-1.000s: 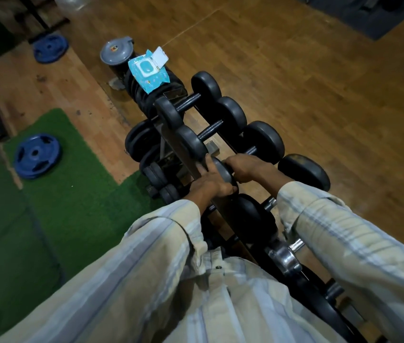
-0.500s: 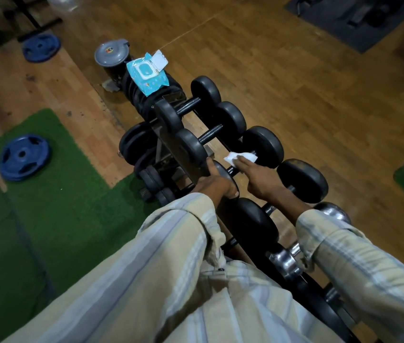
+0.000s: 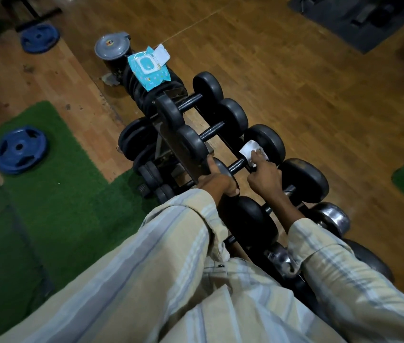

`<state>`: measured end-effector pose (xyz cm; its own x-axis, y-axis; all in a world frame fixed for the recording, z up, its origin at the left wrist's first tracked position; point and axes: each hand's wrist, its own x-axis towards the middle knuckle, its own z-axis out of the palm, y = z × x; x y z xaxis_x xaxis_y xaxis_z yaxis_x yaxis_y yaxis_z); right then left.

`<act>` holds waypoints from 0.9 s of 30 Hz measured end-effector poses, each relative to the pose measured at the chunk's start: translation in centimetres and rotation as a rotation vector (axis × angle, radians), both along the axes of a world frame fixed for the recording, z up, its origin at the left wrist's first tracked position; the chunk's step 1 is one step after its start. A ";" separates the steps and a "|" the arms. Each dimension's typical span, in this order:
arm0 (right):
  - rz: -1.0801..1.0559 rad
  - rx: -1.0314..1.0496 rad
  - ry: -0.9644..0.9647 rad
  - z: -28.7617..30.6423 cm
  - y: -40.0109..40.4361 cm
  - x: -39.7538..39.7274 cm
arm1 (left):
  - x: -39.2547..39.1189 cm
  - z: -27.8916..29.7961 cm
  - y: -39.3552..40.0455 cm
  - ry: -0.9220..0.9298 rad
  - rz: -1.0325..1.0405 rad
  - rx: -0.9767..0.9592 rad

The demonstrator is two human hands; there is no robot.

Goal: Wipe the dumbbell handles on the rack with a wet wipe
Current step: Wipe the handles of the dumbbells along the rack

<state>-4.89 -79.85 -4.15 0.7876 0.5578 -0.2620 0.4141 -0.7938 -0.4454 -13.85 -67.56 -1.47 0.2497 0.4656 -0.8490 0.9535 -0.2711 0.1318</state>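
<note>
A row of black dumbbells lies across the rack (image 3: 171, 144). My left hand (image 3: 217, 180) grips the near head of the third dumbbell (image 3: 267, 142), thumb pointing up along the head. My right hand (image 3: 264, 177) holds a white wet wipe (image 3: 250, 149) against the far end of that dumbbell's dark handle (image 3: 236, 165), next to the far head. The handles of the first dumbbell (image 3: 191, 100) and second dumbbell (image 3: 212, 131) are bare. A blue pack of wet wipes (image 3: 147, 68) with its flap open lies on stacked plates at the rack's far end.
Closer to me sit more black dumbbells (image 3: 302, 180) and chrome ones (image 3: 329, 216). Blue weight plates (image 3: 20, 149) lie on the green mat (image 3: 59, 194) at left and on the wooden floor (image 3: 38, 38). A grey lidded container (image 3: 111, 48) stands beyond the rack.
My right hand has slid the wipe along the handle, from near the left head out toward the far head. My left hand has kept its grip on the near head.
</note>
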 end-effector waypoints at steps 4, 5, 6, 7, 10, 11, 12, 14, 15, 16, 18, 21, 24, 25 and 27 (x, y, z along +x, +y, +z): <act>-0.238 0.132 0.247 0.3 1.8 -1.0 | 0.2 -0.1 -0.1 0.044 -0.097 0.000; -0.290 0.172 0.313 0.5 2.3 -1.0 | 0.2 0.2 -0.2 0.044 -0.091 -0.006; -0.349 0.204 0.370 0.6 2.9 -0.9 | 0.2 0.7 -0.2 0.048 -0.071 -0.012; -0.400 0.251 0.419 0.9 3.4 -0.8 | 0.1 0.7 -0.2 0.037 -0.055 -0.009; -0.546 0.414 0.565 2.1 5.1 -0.2 | 0.2 1.5 -0.4 0.014 0.012 -0.022; -0.589 0.461 0.607 2.3 5.5 0.2 | 0.0 1.6 -0.5 0.012 0.018 -0.023; -0.630 0.490 0.649 2.5 5.7 0.6 | 0.0 1.5 -0.5 0.012 0.009 -0.020; -0.708 0.520 0.783 2.3 5.6 1.7 | -0.1 1.2 -0.5 -0.008 -0.010 0.001; -0.753 0.549 0.879 2.3 5.4 2.1 | -0.2 1.2 -0.5 -0.021 0.007 -0.001; -0.794 0.599 0.980 2.1 5.0 2.5 | -0.2 1.2 -0.6 -0.017 0.024 -0.014; -0.916 0.749 1.149 1.8 4.0 3.1 | -0.2 1.6 -0.6 0.011 0.024 -0.035; -1.031 0.913 1.276 0.6 2.4 3.4 | -0.2 1.8 -0.8 -0.002 0.029 -0.032; -1.014 0.938 1.311 0.0 2.2 3.2 | -0.2 1.7 -0.8 0.013 0.026 -0.035; -1.016 0.936 1.322 0.0 2.3 3.1 | -0.2 1.7 -0.8 0.012 0.024 -0.040; -1.030 0.947 1.339 -0.4 2.5 3.1 | -0.2 1.9 -0.8 0.005 0.036 -0.040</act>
<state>-1.78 -77.36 -4.53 0.4303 0.3831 -0.8173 -0.9027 0.1789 -0.3914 -14.09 -68.39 0.40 0.2297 0.4393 -0.8685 0.9630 -0.2316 0.1375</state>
